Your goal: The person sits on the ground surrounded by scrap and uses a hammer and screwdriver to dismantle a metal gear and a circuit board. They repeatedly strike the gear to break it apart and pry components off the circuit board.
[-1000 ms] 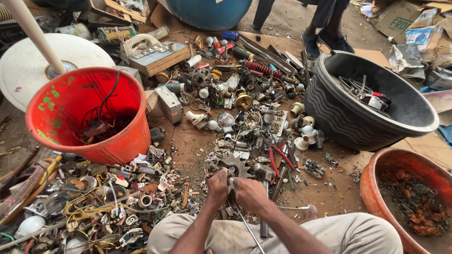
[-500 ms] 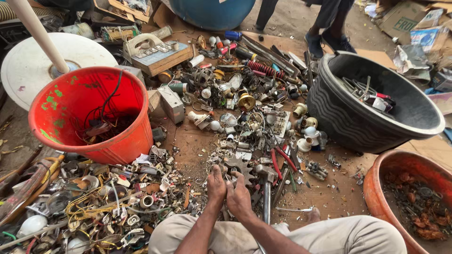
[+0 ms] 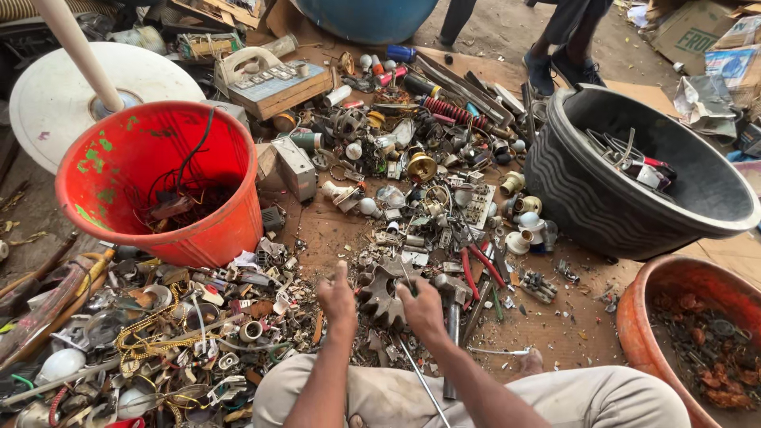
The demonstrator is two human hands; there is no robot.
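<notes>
Sorting scrap on the ground, the person works at a toothed gear [image 3: 383,292] lying between both hands. Left hand [image 3: 337,299] rests beside it, thumb raised; right hand [image 3: 422,307] pinches a thin rod over it. Next comes lifting the gear clear of the surrounding bits.

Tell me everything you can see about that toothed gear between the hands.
The gear is a dull grey-brown metal wheel, rusty and dirty, with blunt teeth round its rim and a dark centre. It is tilted up off the littered ground, face toward the camera. The left hand sits at its left edge, thumb raised; the right hand covers its right side, fingers over the teeth. Small scrap lies around and under it. Its back is hidden.
</notes>
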